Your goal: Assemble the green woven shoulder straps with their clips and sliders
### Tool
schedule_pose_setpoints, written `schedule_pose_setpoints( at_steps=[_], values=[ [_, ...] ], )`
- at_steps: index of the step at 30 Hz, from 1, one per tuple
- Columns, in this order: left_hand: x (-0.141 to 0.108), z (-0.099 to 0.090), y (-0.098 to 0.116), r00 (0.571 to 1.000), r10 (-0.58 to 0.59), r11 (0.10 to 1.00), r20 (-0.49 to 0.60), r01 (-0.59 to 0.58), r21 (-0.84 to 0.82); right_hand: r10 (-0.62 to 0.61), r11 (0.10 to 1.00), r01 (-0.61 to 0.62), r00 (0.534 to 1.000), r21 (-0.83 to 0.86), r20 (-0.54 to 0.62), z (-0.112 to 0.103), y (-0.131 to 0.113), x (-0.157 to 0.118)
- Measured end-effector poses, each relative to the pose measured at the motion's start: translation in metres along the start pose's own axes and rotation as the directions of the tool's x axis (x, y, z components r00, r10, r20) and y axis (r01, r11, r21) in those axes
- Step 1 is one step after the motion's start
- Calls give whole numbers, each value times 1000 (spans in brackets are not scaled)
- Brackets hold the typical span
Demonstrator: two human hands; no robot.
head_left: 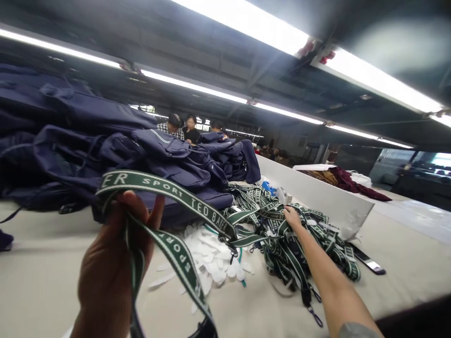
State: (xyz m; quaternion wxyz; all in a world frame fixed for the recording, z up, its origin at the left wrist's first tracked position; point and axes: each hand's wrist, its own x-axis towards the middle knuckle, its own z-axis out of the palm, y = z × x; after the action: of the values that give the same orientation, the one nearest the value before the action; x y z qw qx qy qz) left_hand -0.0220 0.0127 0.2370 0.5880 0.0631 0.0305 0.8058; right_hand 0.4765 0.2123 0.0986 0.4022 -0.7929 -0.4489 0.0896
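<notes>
Head view: left hand [105, 272] is near, on the left, fingers and thumb curled round a green strap [186, 197]; one run goes over the fingers, another hangs down by the palm. Right hand [291, 217] is farther off on the right, fingers bent at the far part of a pile [289, 244] of similar straps; fingertips hidden, can't tell if they pinch one or only touch. Handling, my judgement: firm but light hold on the left, steady easing rather than yanking, since metal hooks [314, 315] could catch neighbouring loops. Right fingers do best parting the tangle one strap at a time; band kept flat, lettering side out, no twists. Position: the strap is in the left hand, its upper run slanting right and away to a dark end near the pile, between the two hands; the hands are well apart, right forearm crossing the pile's right part. Pile lies on the bench [260, 305], white tabs [214, 258] just left of it, phone [369, 261] at its right edge, blue bags [165, 159] far left, white board [310, 188] behind.
</notes>
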Motion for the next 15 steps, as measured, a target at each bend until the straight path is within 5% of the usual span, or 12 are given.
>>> schedule_pose_setpoints(
  at_steps=[3, 7, 15],
  values=[
    [-1, 1, -1, 998, 50, 998, 23, -51, 40, -27, 999, 28, 999, -43, 40, -7, 0, -1],
    [-3, -4, -11, 999, -19, 991, -26, 22, 130, -49, 993, 56, 997, -107, 61, -15, -8, -6],
    [-1, -7, -9, 996, 32, 963, 88, -54, 264, 4, 965, -6, 1000, -263, -8, -47, -44, -33]
  ],
)
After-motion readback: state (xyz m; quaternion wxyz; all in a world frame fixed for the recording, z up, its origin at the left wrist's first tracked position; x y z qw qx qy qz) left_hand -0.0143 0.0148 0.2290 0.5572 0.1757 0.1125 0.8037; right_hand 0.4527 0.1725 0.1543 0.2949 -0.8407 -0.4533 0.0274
